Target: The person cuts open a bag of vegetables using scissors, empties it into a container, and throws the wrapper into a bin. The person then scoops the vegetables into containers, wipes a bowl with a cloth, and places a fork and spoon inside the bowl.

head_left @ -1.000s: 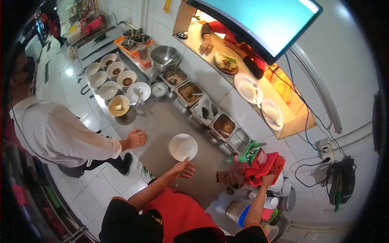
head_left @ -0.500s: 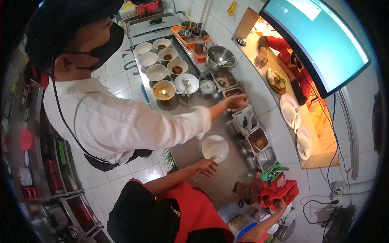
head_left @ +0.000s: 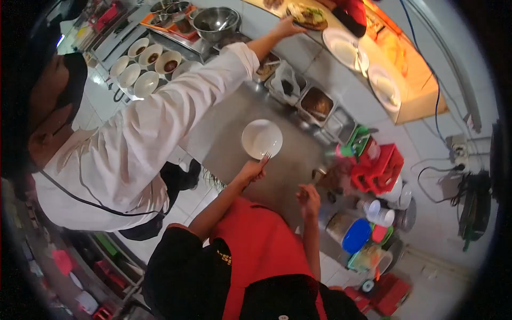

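Note:
A fork (head_left: pixel 266 156) is in my left hand (head_left: pixel 253 171), its tines at the near rim of a white bowl (head_left: pixel 262 137) on the steel counter. My right hand (head_left: pixel 309 200) is raised over the counter to the right of the bowl. Its fingers are curled, and motion blur hides what, if anything, they hold. Beyond it lies a brown cloth (head_left: pixel 337 178). A red basket (head_left: pixel 377 168) stands farther right, beside a green container (head_left: pixel 358 143).
At my left a co-worker in a white sleeve (head_left: pixel 176 114) reaches across to a plate of food (head_left: pixel 306 17) on the lit pass ledge. Steel food pans (head_left: pixel 317 104) line the wall. Several bowls (head_left: pixel 146 84) stand far left; cups (head_left: pixel 380 214) and a blue lid (head_left: pixel 356 236) sit right.
My right hand has come away from the red basket, back toward me. The co-worker's arm has moved from the pans to the plate on the ledge. The view has turned.

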A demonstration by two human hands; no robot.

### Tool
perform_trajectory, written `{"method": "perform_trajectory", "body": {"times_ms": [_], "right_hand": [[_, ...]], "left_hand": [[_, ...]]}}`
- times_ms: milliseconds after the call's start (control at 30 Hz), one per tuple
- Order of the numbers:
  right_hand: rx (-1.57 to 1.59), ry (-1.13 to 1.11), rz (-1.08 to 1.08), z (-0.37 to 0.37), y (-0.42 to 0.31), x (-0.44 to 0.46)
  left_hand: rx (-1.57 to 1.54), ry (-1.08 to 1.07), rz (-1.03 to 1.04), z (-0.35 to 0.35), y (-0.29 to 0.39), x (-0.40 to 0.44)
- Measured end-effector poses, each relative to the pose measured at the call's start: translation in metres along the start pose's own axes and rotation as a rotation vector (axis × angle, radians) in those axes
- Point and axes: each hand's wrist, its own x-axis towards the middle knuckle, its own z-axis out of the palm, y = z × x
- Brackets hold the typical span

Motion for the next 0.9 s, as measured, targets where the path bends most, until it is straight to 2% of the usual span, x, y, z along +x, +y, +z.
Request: {"method": "perform_trajectory", "body": {"times_ms": [33, 67, 133, 267, 333, 367, 433, 567, 667, 800, 900], "right_hand": [[0.05, -0.124, 0.081, 0.018, 0.013, 0.007], [-0.021, -0.145, 0.127, 0.037, 0.023, 0.013], [-0.144, -0.189, 0.193, 0.07, 0.044, 0.035], [-0.345, -0.335, 0.173, 0.102, 0.066, 0.081], [-0.517, -0.419, 0.227, 0.113, 0.068, 0.092], [-0.519, -0.419, 0.229, 0.116, 0.071, 0.095], [-0.377, -0.472, 0.34, 0.119, 0.079, 0.096], [-0.436, -0.463, 0.303, 0.125, 0.075, 0.079], [-0.539, -0.518, 0.217, 0.13, 0.072, 0.083], [-0.475, -0.591, 0.115, 0.143, 0.071, 0.067], [-0.531, -0.697, 0.143, 0.145, 0.075, 0.05]], "left_hand": [[0.028, 0.043, 0.013, -0.001, 0.001, 0.0], [-0.018, -0.003, 0.112, -0.005, -0.008, 0.008], [-0.087, 0.017, 0.135, -0.01, -0.014, 0.009], [-0.193, -0.022, 0.139, -0.026, -0.011, 0.012], [-0.215, 0.052, 0.111, -0.032, -0.006, 0.014], [-0.288, 0.056, 0.129, -0.036, -0.003, 0.015], [-0.232, 0.113, 0.18, -0.046, -0.001, 0.024], [-0.189, 0.238, 0.255, -0.061, 0.001, 0.034], [-0.021, 0.307, 0.235, -0.059, -0.003, 0.036], [-0.041, 0.313, 0.148, -0.058, -0.011, 0.036], [-0.163, 0.22, 0.363, -0.047, -0.003, 0.003]]}}
